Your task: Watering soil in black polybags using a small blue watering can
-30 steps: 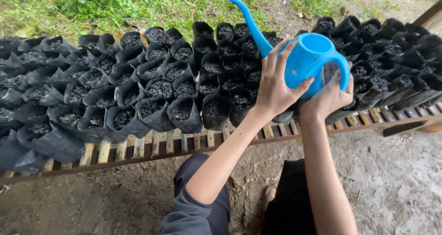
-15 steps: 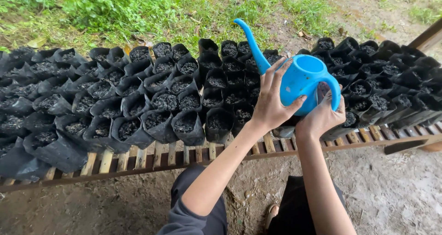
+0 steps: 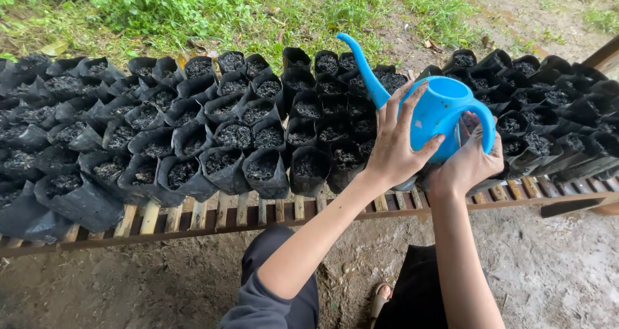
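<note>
Head view: left hand (image 3: 394, 150) and right hand (image 3: 469, 163) are gripping the blue watering can (image 3: 436, 110) above black soil bags (image 3: 261, 168).

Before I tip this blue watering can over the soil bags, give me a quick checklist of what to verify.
1. Left hand flat against the side of the blue watering can, fingers spread: ok.
2. Right hand at the can's handle side, fingers through the loop: ok.
3. Spout pointing up and away over the black soil bags: ok.
4. Water level inside the can: cannot tell, the opening shows only blue.
5. Bags standing upright with open tops on the slatted wooden rack: ok for the near rows.
6. Water coming out of the spout: none visible.
</note>
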